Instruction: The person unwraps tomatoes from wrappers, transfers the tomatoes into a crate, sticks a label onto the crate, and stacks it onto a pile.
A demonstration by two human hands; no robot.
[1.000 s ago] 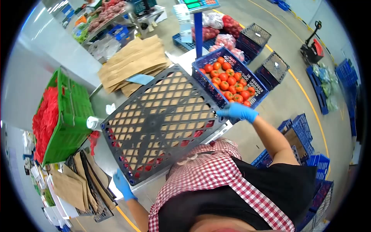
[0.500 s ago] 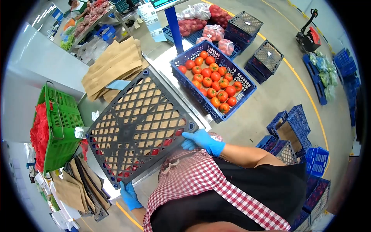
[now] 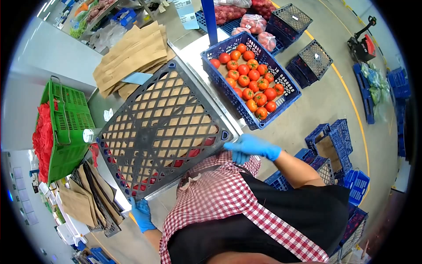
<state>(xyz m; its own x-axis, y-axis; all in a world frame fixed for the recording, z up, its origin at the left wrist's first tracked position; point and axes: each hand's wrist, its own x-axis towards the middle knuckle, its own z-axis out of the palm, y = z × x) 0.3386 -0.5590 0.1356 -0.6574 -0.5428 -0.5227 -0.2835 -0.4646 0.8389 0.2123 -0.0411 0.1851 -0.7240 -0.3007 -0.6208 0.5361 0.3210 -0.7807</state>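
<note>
A black lattice lid [image 3: 143, 137] lies over brown paper [image 3: 171, 105], with red produce [image 3: 151, 180] showing through its lower edge. Blue gloves cover both hands. My left hand [image 3: 142, 214] has its fingers curled at the lid's lower-left corner, their tips partly hidden. My right hand [image 3: 254, 147] is at the right corner, one digit reaching the lid's edge and the other fingers curled down beside it; whether they grip anything is hidden. Behind the lid, a blue crate [image 3: 276, 115] holds many red tomatoes [image 3: 253, 75].
Flattened brown paper [image 3: 132, 53] is piled beyond the lid. A green crate [image 3: 74, 114] with red netting [image 3: 42, 143] stands at left. A blue post [image 3: 209, 22] rises by the tomatoes. Stacked lidded crates [image 3: 310, 64] and a pallet jack [image 3: 362, 44] stand on the floor at right.
My right hand has shifted outward, away from the lid's corner area, with its fingers curled more. The left hand stays at its corner. The whole view has shifted slightly.
</note>
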